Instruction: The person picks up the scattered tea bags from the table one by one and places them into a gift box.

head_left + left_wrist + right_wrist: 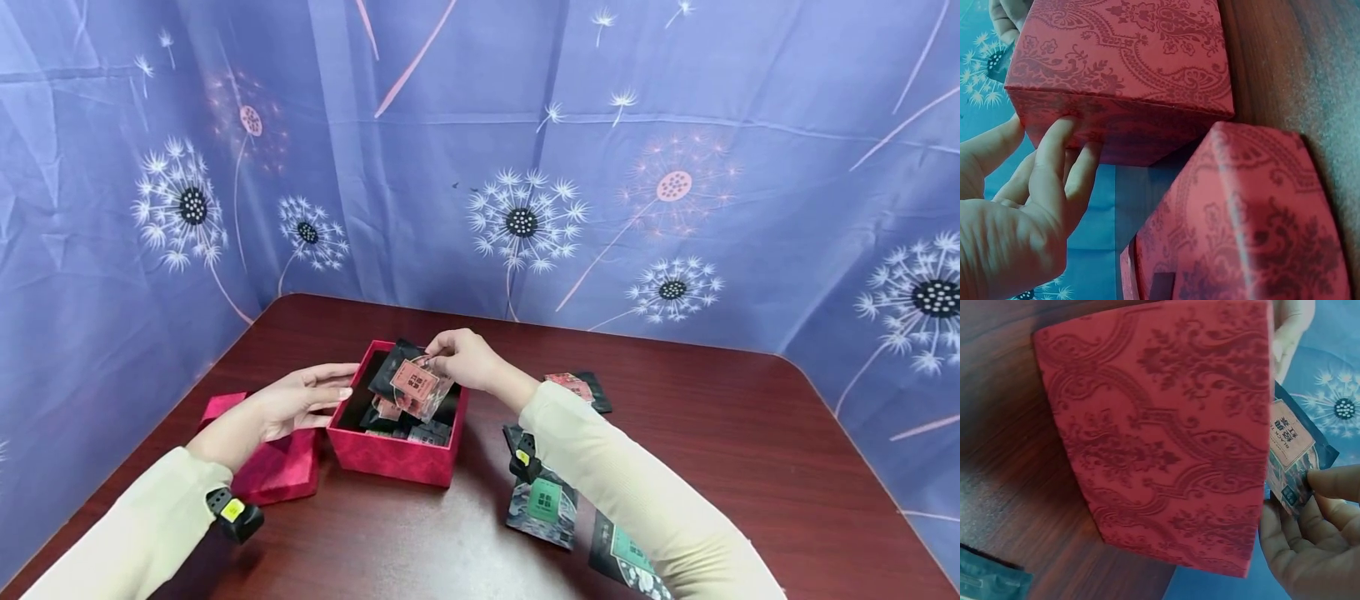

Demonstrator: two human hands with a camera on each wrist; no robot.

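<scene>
An uncovered red patterned box [393,458] stands on the table with several tea sachets inside. Over its opening my right hand [468,360] pinches a black tea sachet [415,381] with a pink-orange label, thumb on one face and fingers behind, as the right wrist view shows. My left hand [303,402] touches the box's left wall with fairly straight fingers; in the left wrist view the fingertips [1063,128] rest against that side. The red box lid [277,468] lies left of the box, partly under my left forearm.
Green-labelled tea sachets [543,507] lie right of the box, partly under my right sleeve. A red-and-black sachet [581,390] lies farther back. The dark red wooden table [720,417] reaches a blue dandelion-print curtain [450,208] behind.
</scene>
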